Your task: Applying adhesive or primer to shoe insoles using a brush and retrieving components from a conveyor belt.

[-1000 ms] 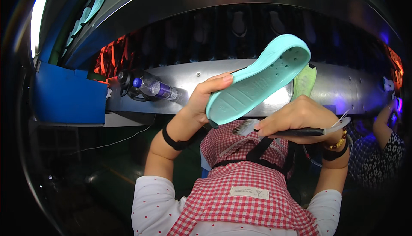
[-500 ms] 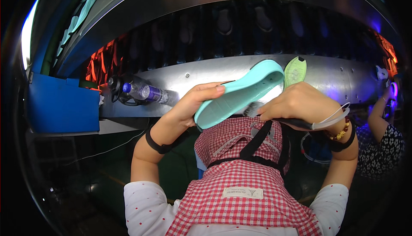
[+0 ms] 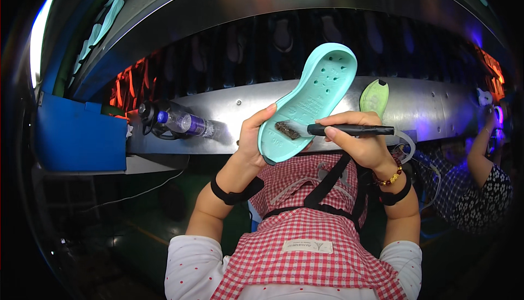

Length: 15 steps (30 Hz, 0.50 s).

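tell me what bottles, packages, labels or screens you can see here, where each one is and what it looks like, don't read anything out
Plastic bottle: lying on its side on the metal ledge, left of the left hand; clear body, purple label band, dark cap.
Sewn label: on the red-and-white checked apron, low centre; small pale rectangle with dark print.
Blue bin: far left; boxy, plain.
No screens visible.

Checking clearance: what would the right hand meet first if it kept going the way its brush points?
Probably the turquoise shoe sole: the right hand aims its black brush leftward, tip apparently touching it already.
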{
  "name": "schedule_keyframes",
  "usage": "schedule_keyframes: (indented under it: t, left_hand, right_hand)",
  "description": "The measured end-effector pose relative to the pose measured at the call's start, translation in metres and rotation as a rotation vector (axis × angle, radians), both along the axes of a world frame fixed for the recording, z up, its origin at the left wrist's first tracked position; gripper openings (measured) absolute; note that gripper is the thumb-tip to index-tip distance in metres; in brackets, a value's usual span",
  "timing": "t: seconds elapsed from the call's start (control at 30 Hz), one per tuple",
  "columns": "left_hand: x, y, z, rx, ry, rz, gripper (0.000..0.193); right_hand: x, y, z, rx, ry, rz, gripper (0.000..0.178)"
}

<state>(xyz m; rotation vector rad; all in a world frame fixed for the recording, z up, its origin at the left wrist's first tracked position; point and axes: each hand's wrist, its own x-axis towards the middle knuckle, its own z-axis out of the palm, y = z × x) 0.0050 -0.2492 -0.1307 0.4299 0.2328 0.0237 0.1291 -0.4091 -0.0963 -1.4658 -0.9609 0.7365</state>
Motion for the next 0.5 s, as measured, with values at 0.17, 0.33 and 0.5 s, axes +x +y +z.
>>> schedule_keyframes:
  t: [0.17, 0.33, 0.5]
  left_hand:
    - [0.001, -0.003, -0.006, -0.048, 0.011, 0.062, 0.052]
    - [-0.002, -0.002, -0.013, -0.064, 0.018, 0.081, 0.053]
    - [-0.002, -0.001, -0.023, -0.074, 0.029, 0.103, 0.055]
  right_hand:
    - [0.001, 0.0, -0.006, 0.031, -0.116, -0.049, 0.018]
    - [0.003, 0.0, -0.012, 0.156, -0.294, -0.115, 0.015]
    - [0.008, 0.006, -0.018, 0.198, -0.374, -0.153, 0.016]
